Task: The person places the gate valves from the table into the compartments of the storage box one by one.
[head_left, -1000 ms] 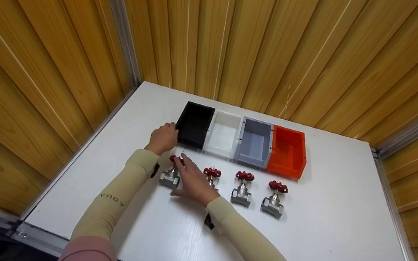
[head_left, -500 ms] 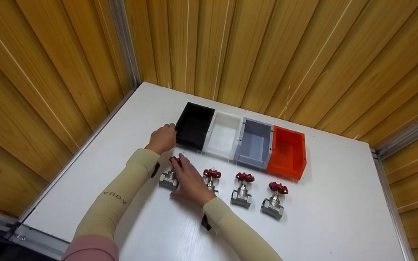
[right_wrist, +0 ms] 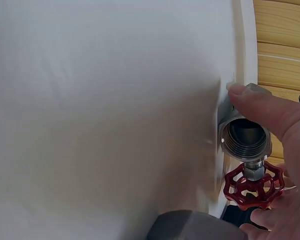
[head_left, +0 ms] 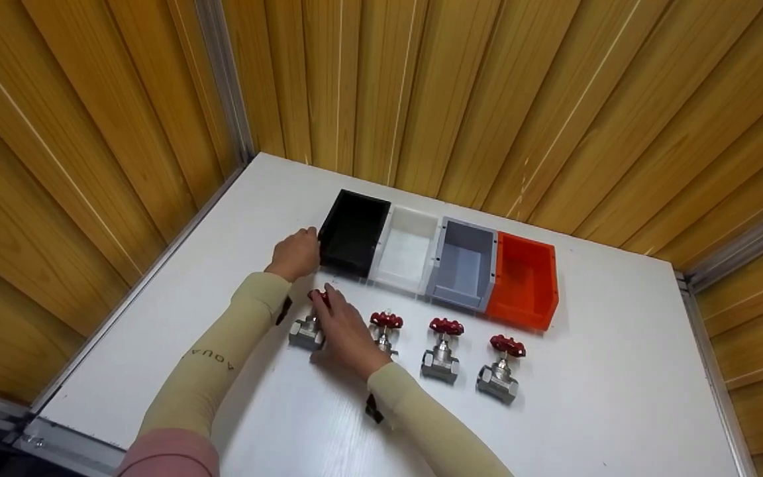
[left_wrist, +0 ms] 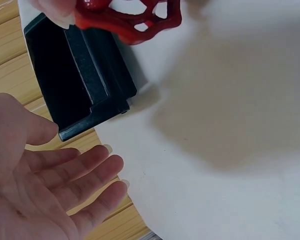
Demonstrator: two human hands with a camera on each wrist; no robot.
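In the head view my left hand (head_left: 297,254) is at the left side of the black bin (head_left: 355,233). The left wrist view shows its thumb (left_wrist: 42,129) at the bin's corner, the other fingers loosely extended. My right hand (head_left: 348,336) is around the leftmost gate valve (head_left: 306,333). Its fingers lie over the red handwheel (right_wrist: 254,186) and its thumb (right_wrist: 260,107) is against the metal body, whose threaded opening (right_wrist: 245,139) faces the right wrist camera. A right fingertip overlaps the handwheel (left_wrist: 135,30) in the left wrist view.
A white bin (head_left: 408,248), a grey bin (head_left: 462,265) and an orange bin (head_left: 526,281) adjoin the black one. More red-wheeled valves stand right of my hand: one partly hidden (head_left: 386,321), one in the middle (head_left: 442,354), one rightmost (head_left: 501,371). Wooden panels (head_left: 454,99) border the white table (head_left: 607,371).
My right hand has shifted slightly left on the leftmost valve, and its thumb has drawn in toward it. My left hand stays at the black bin.
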